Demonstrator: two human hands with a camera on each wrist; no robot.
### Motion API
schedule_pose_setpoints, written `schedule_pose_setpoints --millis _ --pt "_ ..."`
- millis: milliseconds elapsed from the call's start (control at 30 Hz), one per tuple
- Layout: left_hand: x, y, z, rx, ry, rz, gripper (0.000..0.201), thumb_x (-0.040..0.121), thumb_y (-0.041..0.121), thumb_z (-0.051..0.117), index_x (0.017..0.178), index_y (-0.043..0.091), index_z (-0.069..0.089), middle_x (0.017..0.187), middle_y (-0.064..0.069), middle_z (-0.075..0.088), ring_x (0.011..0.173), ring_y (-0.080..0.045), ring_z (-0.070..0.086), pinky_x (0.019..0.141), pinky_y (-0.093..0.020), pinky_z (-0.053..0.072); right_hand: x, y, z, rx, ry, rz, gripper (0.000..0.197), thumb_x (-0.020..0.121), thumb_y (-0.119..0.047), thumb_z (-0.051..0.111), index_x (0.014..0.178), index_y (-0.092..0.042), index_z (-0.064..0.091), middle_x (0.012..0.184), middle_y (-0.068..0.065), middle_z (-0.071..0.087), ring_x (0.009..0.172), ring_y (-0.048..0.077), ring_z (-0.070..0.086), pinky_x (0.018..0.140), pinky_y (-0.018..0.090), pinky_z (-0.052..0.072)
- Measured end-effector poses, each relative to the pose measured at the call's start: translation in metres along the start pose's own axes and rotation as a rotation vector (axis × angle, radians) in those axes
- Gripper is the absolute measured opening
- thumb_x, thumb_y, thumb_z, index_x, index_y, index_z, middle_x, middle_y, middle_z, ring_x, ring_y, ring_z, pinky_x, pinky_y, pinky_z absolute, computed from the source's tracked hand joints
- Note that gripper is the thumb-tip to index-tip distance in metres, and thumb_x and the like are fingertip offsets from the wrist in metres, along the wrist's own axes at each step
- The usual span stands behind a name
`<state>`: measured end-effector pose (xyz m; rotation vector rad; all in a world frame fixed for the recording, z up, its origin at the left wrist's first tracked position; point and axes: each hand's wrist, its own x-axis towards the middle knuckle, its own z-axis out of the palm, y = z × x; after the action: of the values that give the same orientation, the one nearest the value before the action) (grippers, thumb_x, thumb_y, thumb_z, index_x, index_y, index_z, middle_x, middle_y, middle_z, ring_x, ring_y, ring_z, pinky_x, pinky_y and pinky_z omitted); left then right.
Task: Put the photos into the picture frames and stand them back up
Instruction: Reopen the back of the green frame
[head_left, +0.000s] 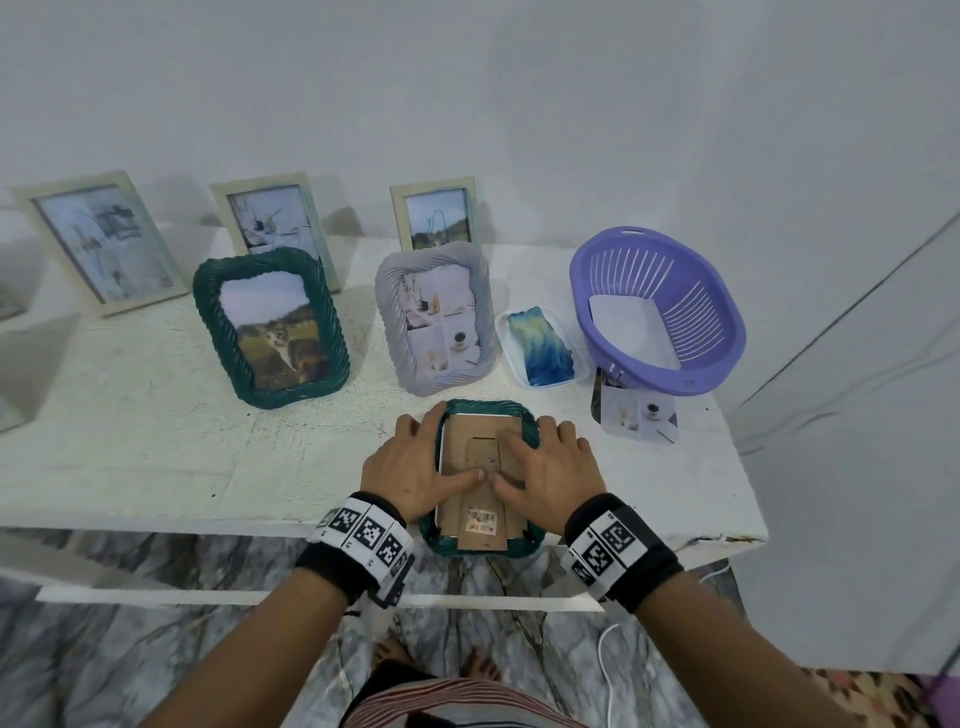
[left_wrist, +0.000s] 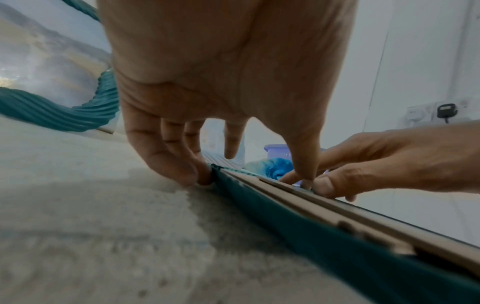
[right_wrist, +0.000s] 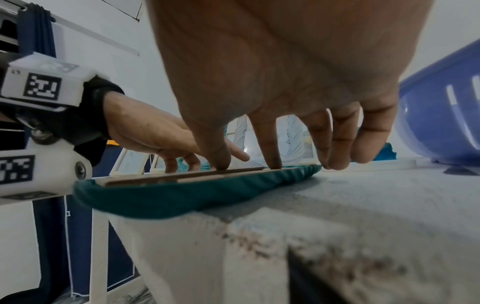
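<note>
A dark green frame (head_left: 483, 410) lies face down at the near edge of the white bench (head_left: 156, 441), its near end hanging a little over the edge. Its brown backing board (head_left: 470, 436) faces up, with the fold-out stand flat against it. The left hand (head_left: 410, 470) rests along the frame's left side, fingers straight at the rim and thumb laid on the board. The right hand (head_left: 545, 473) lies flat on the right side, fingers spread and pressing down on the board. Neither grip is clamped on anything; both are flat and pushing.

The step in hand looks like seating the backing into this frame. Whether a photo already sits under the board cannot be told. Behind it, a second green frame (head_left: 272, 327) and a pale grey frame (head_left: 436, 317) stand upright with pictures in them, and three plain frames stand at the wall. A loose photo (head_left: 639, 415) lies on the bench to the right, partly under the purple basket (head_left: 660, 306), which holds a white sheet; a small tray with a blue cloth sits beside it.

Next, the board likely needs pressing home all round and any tabs closing. Then the stand must be swung out and the frame lifted and turned upright, with care because it overhangs the edge.
</note>
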<state>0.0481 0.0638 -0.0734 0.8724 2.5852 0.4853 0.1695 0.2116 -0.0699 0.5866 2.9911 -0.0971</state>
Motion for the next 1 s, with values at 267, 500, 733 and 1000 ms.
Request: schedule_pose_setpoints --millis 267,500,733,1000 --pt "0.002 0.008 -0.004 0.175 -0.033 0.040 0.086 0.080 0.082 0.041 0.149 0.033 0.027 0.119 -0.006 0.041 0.105 -0.026 0.058 0.082 -0.035 0.048 0.001 -0.001 0.003 0.022 0.049 0.016 0.061 0.077 -0.064 0.032 0.117 -0.026 0.058 0.097 0.012 0.054 0.086 0.031 0.051 0.070 0.040 0.042" --pt "0.000 0.002 -0.002 0.118 -0.013 0.078 0.085 0.081 0.080 0.041 0.149 0.031 0.029 0.119 -0.005 0.042 0.114 -0.026 0.049 0.086 -0.037 0.047 0.002 0.000 0.005 0.014 0.070 0.015 0.059 0.074 -0.065 0.041 0.112 -0.026 0.063 0.090 0.011 0.055 0.078 0.030 0.052 0.064 0.038 0.043" --pt "0.003 -0.015 0.004 0.124 -0.005 0.143 0.107 0.065 0.092 0.018 0.152 0.031 0.026 0.121 -0.004 0.041 0.113 -0.023 0.040 0.096 -0.038 0.042 0.000 0.001 0.000 0.037 0.051 0.009 0.069 0.075 -0.066 0.030 0.125 -0.027 0.056 0.103 0.011 0.054 0.091 0.032 0.050 0.074 0.041 0.042" --pt "-0.005 -0.016 0.006 0.190 -0.051 0.143 0.135 0.045 0.103 -0.001 0.155 0.027 0.014 0.123 -0.002 0.034 0.113 -0.021 0.033 0.097 -0.038 0.036 -0.014 0.014 0.002 0.133 -0.007 -0.051 0.057 0.090 -0.058 0.035 0.138 -0.027 0.043 0.134 0.013 0.042 0.113 0.035 0.042 0.091 0.044 0.041"
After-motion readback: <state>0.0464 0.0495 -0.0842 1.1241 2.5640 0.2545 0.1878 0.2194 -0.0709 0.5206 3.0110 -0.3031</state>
